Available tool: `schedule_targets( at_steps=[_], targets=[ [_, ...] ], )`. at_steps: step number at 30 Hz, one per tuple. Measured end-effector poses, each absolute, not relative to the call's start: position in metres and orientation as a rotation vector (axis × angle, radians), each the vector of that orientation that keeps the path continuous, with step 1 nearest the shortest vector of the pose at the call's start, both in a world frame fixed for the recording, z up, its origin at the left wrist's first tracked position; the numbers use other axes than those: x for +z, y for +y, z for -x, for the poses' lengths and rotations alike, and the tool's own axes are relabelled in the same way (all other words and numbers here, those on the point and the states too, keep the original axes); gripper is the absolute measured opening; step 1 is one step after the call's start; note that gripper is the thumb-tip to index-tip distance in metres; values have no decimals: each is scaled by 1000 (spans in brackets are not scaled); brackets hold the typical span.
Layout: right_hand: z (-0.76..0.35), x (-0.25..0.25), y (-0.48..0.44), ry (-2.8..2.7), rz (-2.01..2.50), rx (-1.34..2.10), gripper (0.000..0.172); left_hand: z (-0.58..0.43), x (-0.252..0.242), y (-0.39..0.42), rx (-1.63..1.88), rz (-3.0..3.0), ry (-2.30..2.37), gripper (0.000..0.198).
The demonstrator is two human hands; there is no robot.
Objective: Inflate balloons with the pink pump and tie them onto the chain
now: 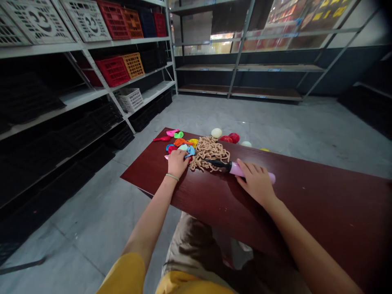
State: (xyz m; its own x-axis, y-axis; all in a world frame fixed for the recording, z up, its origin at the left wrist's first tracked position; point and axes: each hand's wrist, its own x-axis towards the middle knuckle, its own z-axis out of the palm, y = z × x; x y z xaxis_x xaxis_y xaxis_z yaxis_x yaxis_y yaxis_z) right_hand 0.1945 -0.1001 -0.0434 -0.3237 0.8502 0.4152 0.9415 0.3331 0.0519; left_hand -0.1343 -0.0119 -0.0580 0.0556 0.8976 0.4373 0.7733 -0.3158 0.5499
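My left hand [177, 162] rests on the dark red table [321, 204], fingers curled over the near edge of a pile of flat coloured balloons [180, 143]; what they hold is hidden. My right hand [256, 183] lies over a pink hand pump [237, 169] with a black nozzle, fingers bent around its barrel. Between the hands sits a tangle of tan string [210, 152]. A bracelet circles my left wrist.
Inflated balloons, one cream [216, 132], some red [230, 138], lie on the floor beyond the table's far edge. Metal shelves with white, red and orange crates [113, 70] stand at the left. Empty shelving lines the back wall. Grey tiled floor surrounds the table.
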Motion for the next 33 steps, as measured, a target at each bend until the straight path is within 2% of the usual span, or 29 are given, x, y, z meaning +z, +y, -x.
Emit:
schedule_targets(
  at_steps=[10,15,21,26,33],
  targets=[
    [-190,-37,-107,-2153,1603,-452,47,127,-28,-10,1338,-1916,1593,23],
    [-191,-36,-105,-2016,1711,-378,52,116,-3,-6,1394,-1311,1320,21],
    [-203,-35,-89,-1760,1649,-83,56,75,14,-11,1287,-698,747,15],
    [-226,-39,-93,-1875,1471,36,70,16,6,-5,1256,-591,581,15],
    [-242,-55,-107,-1805,1601,-170,73,-13,-21,1,1380,-448,567,9]
  ],
)
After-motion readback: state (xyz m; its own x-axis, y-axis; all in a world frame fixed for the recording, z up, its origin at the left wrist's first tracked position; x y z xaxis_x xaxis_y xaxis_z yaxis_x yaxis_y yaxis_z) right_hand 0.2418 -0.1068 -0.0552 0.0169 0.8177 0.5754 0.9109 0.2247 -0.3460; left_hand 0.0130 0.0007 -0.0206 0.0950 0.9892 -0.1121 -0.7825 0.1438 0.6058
